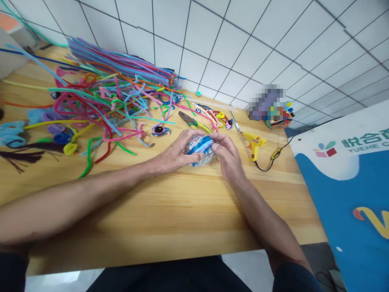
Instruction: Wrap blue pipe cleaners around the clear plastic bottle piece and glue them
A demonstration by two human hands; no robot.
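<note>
A round ball (pixel 200 147) with blue, light-blue and lilac fuzzy strips, apparently pipe cleaners, is between my hands above the table. Its lower part looks clear and crinkled. My left hand (pixel 179 152) is wrapped round its left side, thumb across the front. On the opposite side, my right hand (pixel 227 152) has its thumb and fingers closed at the ball's edge. Part of the ball is hidden by my fingers. Just behind it lie pliers (pixel 190 120) with green and yellow handles.
A tangled heap of coloured pipe cleaners (pixel 103 97) covers the table's left, with a long bundle (pixel 121 61) along the tiled wall. To the right are a yellow glue gun (pixel 253 144) with its cord, a craft knife (pixel 234 121) and a cup of coloured pieces (pixel 278 117).
</note>
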